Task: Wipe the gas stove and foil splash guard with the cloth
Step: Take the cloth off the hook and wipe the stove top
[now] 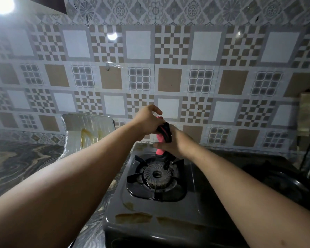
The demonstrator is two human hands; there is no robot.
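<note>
1. Forearms, two, bare: enter from 7 and 5 o'clock and converge above the stove's far edge, near frame centre.
2. Stove (195,197): dark single-burner gas unit on the bench, from centre to 6 o'clock. Brown spill streaks along its near top edge and a smaller brown blot just behind them.
3. Burner (157,174): round ribbed cap in a recessed square well, ringed by dark pan-support prongs.
4. Cloth (162,135): pink and black, twisted into a hanging rope above the burner's far side; its lower end dangles to the prongs at the burner's 12 o'clock. Whether it touches them cannot be told.
5. Left hand (148,120): at the cloth's top end, fingers curled round the upper part, forefinger and thumb partly lifted.
6. Right hand (170,142): just below and at 4 o'clock of the left hand, fingers wrapped round the cloth's middle.
7. Splash guard (86,129): foil sheet standing upright on the bench at 10 o'clock of the stove, against the wall; amber grease stain on its lower middle.
8. Bench (16,163): dark swirled marble-pattern surface, at 8 to 9 o'clock.
9. Wall (168,51): patterned tiles in brown, grey and white squares, across the upper frame.
10. Dark round vessel (276,178): at 4 o'clock of the stove, too dim to identify.
</note>
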